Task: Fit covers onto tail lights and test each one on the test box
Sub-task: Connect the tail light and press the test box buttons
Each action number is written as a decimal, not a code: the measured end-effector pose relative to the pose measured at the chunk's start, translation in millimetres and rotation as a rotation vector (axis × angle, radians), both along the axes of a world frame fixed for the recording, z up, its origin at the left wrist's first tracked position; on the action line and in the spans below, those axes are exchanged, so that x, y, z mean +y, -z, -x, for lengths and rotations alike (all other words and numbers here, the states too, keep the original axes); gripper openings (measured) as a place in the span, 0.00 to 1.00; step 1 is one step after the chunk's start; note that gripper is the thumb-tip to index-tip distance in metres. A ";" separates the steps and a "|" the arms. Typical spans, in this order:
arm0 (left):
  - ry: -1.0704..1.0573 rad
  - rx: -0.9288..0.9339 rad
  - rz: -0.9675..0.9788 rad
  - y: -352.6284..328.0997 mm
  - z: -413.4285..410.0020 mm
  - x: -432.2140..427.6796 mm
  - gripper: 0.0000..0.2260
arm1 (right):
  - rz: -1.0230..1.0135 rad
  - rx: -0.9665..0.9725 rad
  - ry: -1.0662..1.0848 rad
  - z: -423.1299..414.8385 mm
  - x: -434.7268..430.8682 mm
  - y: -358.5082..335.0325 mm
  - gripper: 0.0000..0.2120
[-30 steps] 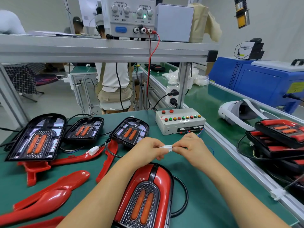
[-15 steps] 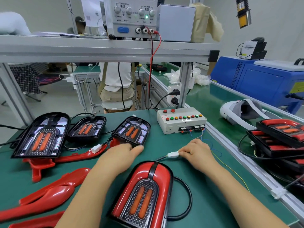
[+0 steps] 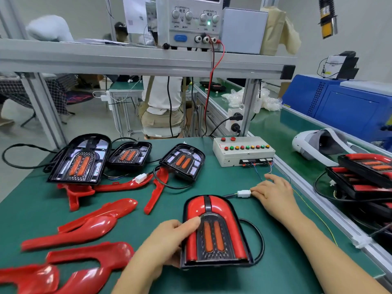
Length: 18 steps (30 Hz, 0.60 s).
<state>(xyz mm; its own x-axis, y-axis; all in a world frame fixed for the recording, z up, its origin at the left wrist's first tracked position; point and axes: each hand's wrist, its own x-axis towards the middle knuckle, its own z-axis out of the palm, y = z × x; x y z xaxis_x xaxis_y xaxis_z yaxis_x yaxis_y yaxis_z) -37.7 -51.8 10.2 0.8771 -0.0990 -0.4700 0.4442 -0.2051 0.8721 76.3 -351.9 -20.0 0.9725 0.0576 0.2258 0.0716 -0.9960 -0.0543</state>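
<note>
The left hand (image 3: 169,244) grips the covered tail light (image 3: 214,234) by its 9 o'clock edge. The thumb lies flat on the red cover and the other fingers curl underneath. The right hand (image 3: 274,197) lies palm down on the green mat (image 3: 282,270) with its fingers loosely spread. Its fingertips (image 3: 254,190) meet the end of the white connector (image 3: 244,193), but I cannot tell whether they pinch it or only touch it.

The tail light sits on the mat at the near centre of the bench, its rounded end pointing to 12 o'clock. A glossy red cover wraps its top and both sides, split by a black strip. Two orange lens bars sit in a dark mesh panel. Its black cable (image 3: 259,240) loops out at 3 o'clock and runs up to the connector at 1 o'clock.

Both forearms reach in from the 6 o'clock edge, the right one angled toward the test box (image 3: 244,154), which stands at 1 o'clock from the tail light, with thin wires trailing from its front.

Three uncovered tail lights (image 3: 81,161) lie at 10 to 11 o'clock. Loose red covers (image 3: 89,228) lie at 8 to 9 o'clock.
</note>
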 end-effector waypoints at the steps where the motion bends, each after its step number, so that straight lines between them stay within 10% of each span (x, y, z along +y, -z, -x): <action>1: -0.045 -0.025 0.017 2.7 2.5 -4.9 0.24 | 0.000 0.009 0.001 0.7 -1.0 -0.2 0.12; 18: -0.070 -0.078 0.081 -0.4 -19.6 -1.2 0.25 | 0.000 0.158 0.125 1.2 -24.2 -9.9 0.14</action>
